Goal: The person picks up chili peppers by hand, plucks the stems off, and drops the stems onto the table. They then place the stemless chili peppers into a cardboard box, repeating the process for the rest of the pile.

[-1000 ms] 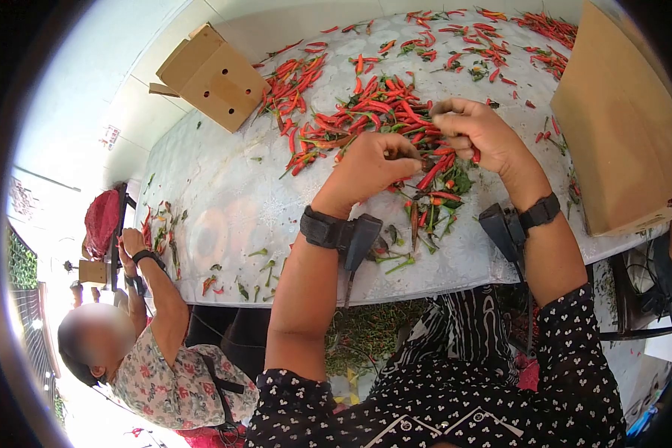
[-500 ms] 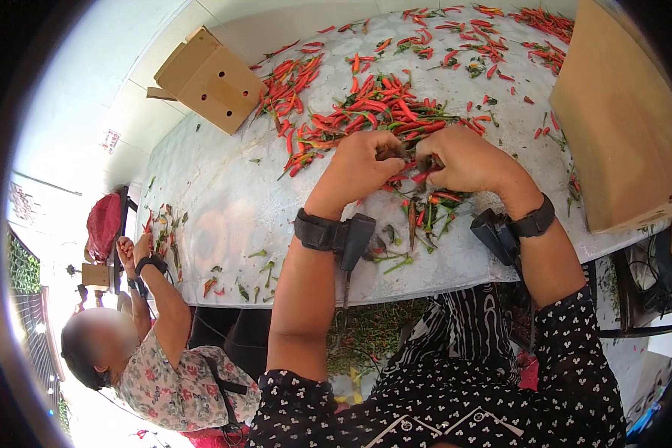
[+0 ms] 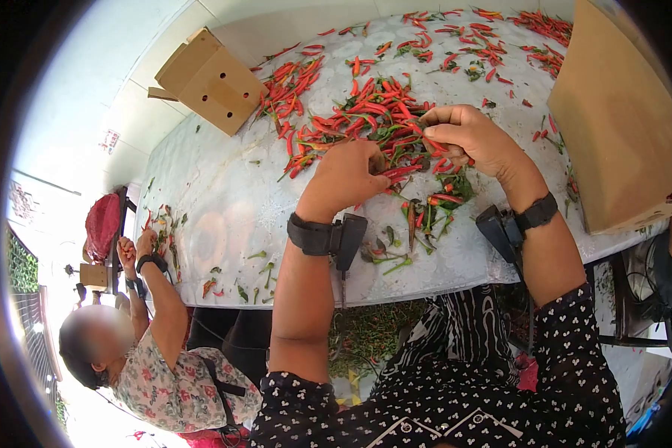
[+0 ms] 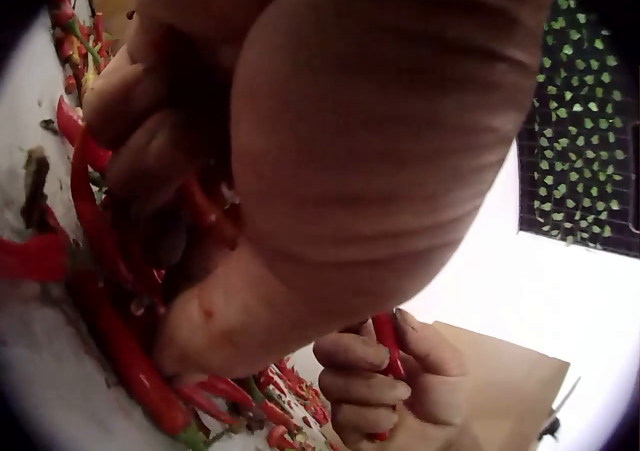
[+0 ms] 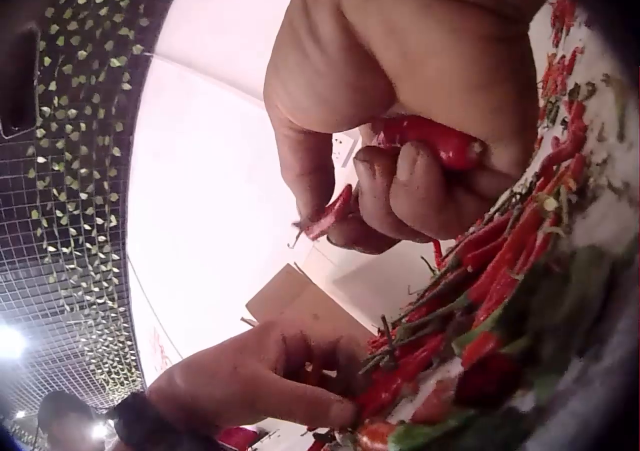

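My right hand (image 3: 476, 140) is raised over the right side of a heap of red chili peppers (image 3: 369, 112). In the right wrist view its thumb and forefinger pinch one small chili (image 5: 330, 214), while its other fingers curl round another chili (image 5: 435, 143) against the palm. My left hand (image 3: 343, 179) is low at the heap's near edge, thumb and fingers bent down among the peppers. The left wrist view shows a red chili (image 4: 210, 211) inside its curled fingers, partly hidden by the hand. Loose chilies (image 4: 125, 351) lie right beneath that thumb.
Green stems (image 3: 399, 265) and leaf bits lie scattered on the pale tablecloth (image 3: 224, 172). A cardboard box (image 3: 620, 127) stands at the right, a smaller carton (image 3: 213, 81) at the back left. More chilies (image 3: 478, 45) spread across the far side. Another person (image 3: 149, 358) sits at the left.
Half a second ago both hands were close together over the heap. Since then my right hand has moved up and right, and my left hand slightly left and down.
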### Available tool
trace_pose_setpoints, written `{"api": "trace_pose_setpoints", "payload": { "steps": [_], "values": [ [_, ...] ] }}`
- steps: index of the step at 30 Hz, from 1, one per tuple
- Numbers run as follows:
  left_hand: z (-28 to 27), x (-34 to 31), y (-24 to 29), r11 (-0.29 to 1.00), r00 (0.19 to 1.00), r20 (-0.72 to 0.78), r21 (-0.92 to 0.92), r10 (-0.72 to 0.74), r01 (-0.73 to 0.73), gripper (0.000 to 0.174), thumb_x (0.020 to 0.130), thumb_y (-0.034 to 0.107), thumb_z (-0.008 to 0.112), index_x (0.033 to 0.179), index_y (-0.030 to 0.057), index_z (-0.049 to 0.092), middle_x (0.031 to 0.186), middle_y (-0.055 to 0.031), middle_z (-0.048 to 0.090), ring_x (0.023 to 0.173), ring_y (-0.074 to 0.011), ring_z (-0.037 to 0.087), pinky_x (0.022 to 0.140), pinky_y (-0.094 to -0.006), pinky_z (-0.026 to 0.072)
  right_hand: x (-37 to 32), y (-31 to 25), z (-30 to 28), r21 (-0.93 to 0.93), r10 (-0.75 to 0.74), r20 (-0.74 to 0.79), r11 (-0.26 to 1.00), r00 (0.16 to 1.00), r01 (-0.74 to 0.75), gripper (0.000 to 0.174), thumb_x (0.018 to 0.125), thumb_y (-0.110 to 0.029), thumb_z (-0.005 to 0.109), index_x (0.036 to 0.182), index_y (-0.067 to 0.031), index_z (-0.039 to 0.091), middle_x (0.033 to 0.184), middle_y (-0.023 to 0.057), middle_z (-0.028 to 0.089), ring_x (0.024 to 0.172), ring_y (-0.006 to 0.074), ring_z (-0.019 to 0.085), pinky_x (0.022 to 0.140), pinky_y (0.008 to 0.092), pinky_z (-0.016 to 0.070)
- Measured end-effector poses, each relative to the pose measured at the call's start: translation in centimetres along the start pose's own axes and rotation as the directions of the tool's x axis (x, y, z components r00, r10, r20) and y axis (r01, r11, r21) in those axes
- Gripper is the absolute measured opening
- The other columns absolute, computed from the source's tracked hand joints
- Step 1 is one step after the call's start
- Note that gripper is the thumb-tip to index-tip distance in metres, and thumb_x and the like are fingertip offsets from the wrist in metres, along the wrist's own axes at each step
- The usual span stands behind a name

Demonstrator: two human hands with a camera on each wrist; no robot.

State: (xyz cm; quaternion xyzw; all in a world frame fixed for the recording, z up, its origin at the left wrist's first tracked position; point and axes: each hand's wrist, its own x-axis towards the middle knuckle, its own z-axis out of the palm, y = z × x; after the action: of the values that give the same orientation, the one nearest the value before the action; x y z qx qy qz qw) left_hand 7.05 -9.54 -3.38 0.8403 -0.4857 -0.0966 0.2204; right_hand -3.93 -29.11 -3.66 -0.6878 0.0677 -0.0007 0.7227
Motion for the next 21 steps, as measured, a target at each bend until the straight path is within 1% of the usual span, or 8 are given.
{"api": "trace_pose_setpoints", "payload": {
  "steps": [5,8,11,14,16,17,19,21],
  "values": [
    [0.2,-0.3,-0.3,0.998,0.998,-0.044,0.037,0.047,-0.046,0.026,0.062,0.016,0.07,0.078,-0.0005,0.06,0.07,-0.0137,0.059,0.066,-0.0255,0.059,0.061,-0.0354,0.0452,-0.1,-0.1,0.2,-0.093,-0.043,0.035,0.995,0.998,0.046,0.023,0.08,-0.016,0.061,0.098,-0.0026,0.055,0.064,-0.0041,0.048,0.047,0.0015,0.032,0.042,0.0182,0.0257],
    [0.2,-0.3,-0.3,0.994,0.998,-0.017,0.089,0.058,-0.056,0.026,0.062,0.017,0.07,0.079,-0.0007,0.061,0.07,-0.0148,0.059,0.067,-0.0265,0.06,0.062,-0.0359,0.0458,0.2,0.3,0.2,-0.041,-0.051,0.023,0.998,0.998,0.052,0.022,0.081,-0.017,0.062,0.097,-0.0034,0.055,0.065,-0.0041,0.048,0.047,0.0008,0.032,0.041,0.0172,0.0243],
    [0.2,-0.2,-0.2,0.993,0.999,-0.021,0.107,0.047,-0.045,0.024,0.064,0.016,0.068,0.078,-0.0011,0.06,0.069,-0.0152,0.059,0.066,-0.0264,0.058,0.061,-0.0352,0.0453,0.6,0.7,-0.1,0.144,-0.039,-0.017,0.989,0.999,0.041,0.019,0.083,-0.019,0.061,0.095,-0.0045,0.055,0.065,-0.0045,0.046,0.047,0.0011,0.033,0.04,0.0176,0.0237],
    [-0.3,-0.1,0.4,1.0,1.0,-0.02,0.015,-0.004,0.004,0.023,0.066,0.017,0.066,0.078,-0.0019,0.059,0.067,-0.0137,0.057,0.063,-0.0223,0.056,0.06,-0.0332,0.0442,0.8,0.8,-0.3,0.249,-0.019,-0.064,0.968,0.998,0.035,0.016,0.087,-0.022,0.058,0.09,-0.006,0.054,0.063,-0.0046,0.044,0.046,0.0017,0.032,0.039,0.0184,0.0227],
    [-0.4,0.1,0.6,0.966,0.995,-0.083,-0.255,-0.052,0.03,0.022,0.071,0.017,0.064,0.077,-0.0031,0.059,0.065,-0.0064,0.055,0.061,-0.0167,0.052,0.057,-0.0324,0.0427,1.0,1.0,-0.3,0.351,-0.007,-0.083,0.936,0.997,0.036,0.02,0.086,-0.025,0.059,0.084,-0.0061,0.054,0.059,-0.0033,0.043,0.043,0.004,0.029,0.037,0.0216,0.0215],
    [-0.3,0.3,0.5,0.967,0.995,-0.083,-0.254,-0.051,0.029,0.022,0.071,0.017,0.064,0.077,-0.0031,0.059,0.065,-0.0064,0.055,0.061,-0.0167,0.052,0.057,-0.0324,0.0427,1.0,1.2,-0.3,0.352,-0.009,-0.083,0.935,0.996,0.037,0.02,0.086,-0.025,0.059,0.084,-0.0061,0.054,0.059,-0.0033,0.043,0.043,0.004,0.029,0.037,0.0216,0.0215],
    [0.0,0.7,0.0,0.899,0.986,-0.158,-0.438,-0.047,-0.027,0.02,0.076,0.017,0.062,0.081,-0.0021,0.06,0.066,0.0015,0.052,0.058,-0.0096,0.047,0.053,-0.0279,0.0403,1.1,1.4,-0.3,0.427,-0.014,-0.039,0.904,0.999,0.029,0.023,0.087,-0.028,0.057,0.081,-0.0063,0.053,0.059,-0.0008,0.046,0.043,0.0054,0.035,0.036,0.0213,0.0223],
    [0.0,0.8,0.5,0.826,0.986,-0.121,-0.563,-0.112,0.025,0.018,0.078,0.017,0.061,0.083,-0.0004,0.059,0.066,0.0038,0.05,0.056,-0.0068,0.044,0.051,-0.025,0.0374,1.3,1.6,-0.1,0.424,-0.002,-0.032,0.905,0.999,0.015,0.023,0.087,-0.028,0.056,0.081,-0.0059,0.053,0.061,0.001,0.049,0.045,0.007,0.039,0.035,0.021,0.0233]
  ]
}}
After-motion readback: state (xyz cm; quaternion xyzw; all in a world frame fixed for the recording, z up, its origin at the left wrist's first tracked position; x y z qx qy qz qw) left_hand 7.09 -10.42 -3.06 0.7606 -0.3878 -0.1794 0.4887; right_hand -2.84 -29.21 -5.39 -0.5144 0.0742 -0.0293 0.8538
